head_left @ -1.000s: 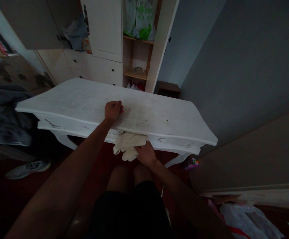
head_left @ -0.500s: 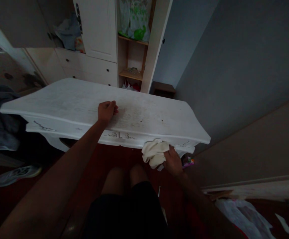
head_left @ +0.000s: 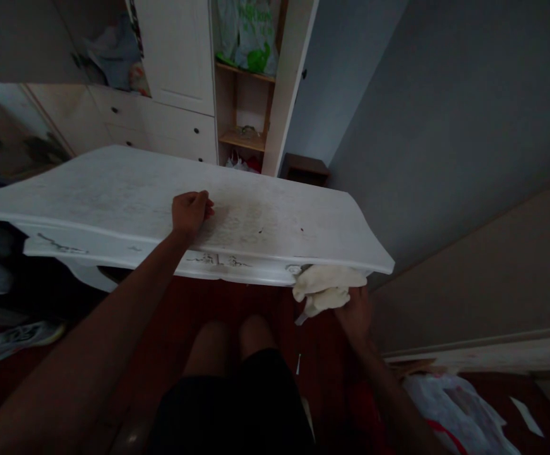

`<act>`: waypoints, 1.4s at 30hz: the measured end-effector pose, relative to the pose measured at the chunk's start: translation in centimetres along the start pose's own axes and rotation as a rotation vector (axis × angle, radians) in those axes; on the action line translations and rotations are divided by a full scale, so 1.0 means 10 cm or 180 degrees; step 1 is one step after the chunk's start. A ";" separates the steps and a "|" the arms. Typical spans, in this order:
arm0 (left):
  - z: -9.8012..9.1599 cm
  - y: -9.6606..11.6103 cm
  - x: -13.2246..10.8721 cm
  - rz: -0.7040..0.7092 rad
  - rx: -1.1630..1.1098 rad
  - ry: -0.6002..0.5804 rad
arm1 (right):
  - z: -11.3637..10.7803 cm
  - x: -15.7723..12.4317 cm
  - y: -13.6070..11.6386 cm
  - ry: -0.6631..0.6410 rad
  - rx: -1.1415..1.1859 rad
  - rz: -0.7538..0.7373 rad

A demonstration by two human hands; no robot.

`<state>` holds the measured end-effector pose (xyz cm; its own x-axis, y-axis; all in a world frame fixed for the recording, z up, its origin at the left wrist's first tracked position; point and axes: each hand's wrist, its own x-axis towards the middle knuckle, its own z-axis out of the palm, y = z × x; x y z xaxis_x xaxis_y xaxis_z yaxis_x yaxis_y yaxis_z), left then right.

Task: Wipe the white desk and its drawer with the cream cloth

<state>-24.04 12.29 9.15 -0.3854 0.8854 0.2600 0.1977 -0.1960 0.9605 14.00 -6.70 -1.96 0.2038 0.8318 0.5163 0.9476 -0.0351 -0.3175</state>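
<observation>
A white table with grey smudges on its top and carved drawer fronts stands in front of me. My left hand rests on the tabletop near the front edge, its fingers curled into a loose fist with nothing visible in them. At the table's right front, my right hand grips a bunched cream cloth. This cloth lies against the right drawer front, beside a round knob, and hangs below it. The fingers of my right hand are partly hidden behind the cloth.
A white cabinet with open shelves holding plastic bags stands behind the table. On the right is a grey wall. A shoe lies at left, and a plastic bag sits at lower right.
My right hand has moved the cloth rightward along the drawer front, uncovering the knob. My left hand stays in a fist on the tabletop. The view has shifted slightly.
</observation>
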 end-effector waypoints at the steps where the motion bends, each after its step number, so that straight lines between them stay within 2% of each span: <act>1: 0.00 0.00 0.00 0.0008 0.0018 -0.0003 | 0.03 0.01 -0.11 0.0081 0.0124 0.0016; 4: 0.01 0.00 0.00 0.0008 0.0089 0.0028 | 0.13 0.02 -0.52 0.0121 0.0542 -0.0016; 8: 0.01 0.01 0.01 -0.0058 0.0180 0.0052 | 0.23 -0.02 -1.05 -0.0096 0.1012 0.0078; 12: 0.01 0.00 0.01 -0.0057 0.0242 0.0033 | 0.30 -0.08 -1.39 -0.0203 0.1040 0.0207; 17: 0.01 0.02 0.00 -0.0051 0.0232 0.0059 | 0.50 -0.07 -1.78 -0.0917 0.0897 -0.0163; 21: 0.01 0.04 -0.02 -0.0105 0.0186 0.0081 | 0.71 -0.03 -2.15 -0.1127 0.0802 -0.0518; 24: 0.02 0.03 -0.02 -0.0074 0.0187 0.0092 | 0.82 -0.02 -2.28 -0.1263 0.0787 -0.0771; 28: 0.02 0.01 0.00 -0.0032 0.0170 0.0106 | 0.92 -0.05 -2.18 -0.1264 0.0829 -0.0794; 33: 0.02 -0.01 0.01 -0.0021 0.0077 0.0111 | 0.90 -0.13 -1.81 -0.1360 0.0668 -0.0870; 36: 0.03 -0.01 0.01 -0.0021 0.0057 0.0150 | 0.80 -0.17 -1.52 -0.1336 0.0510 -0.0818; 42: 0.02 0.00 0.01 -0.0019 0.0147 0.0074 | 0.47 -0.14 -0.87 -0.1323 -0.0136 -0.0608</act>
<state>-23.89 12.43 9.13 -0.4074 0.8763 0.2571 0.2365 -0.1707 0.9565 4.33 -4.97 -3.62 -0.0833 0.9769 0.1967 0.9697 0.1250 -0.2099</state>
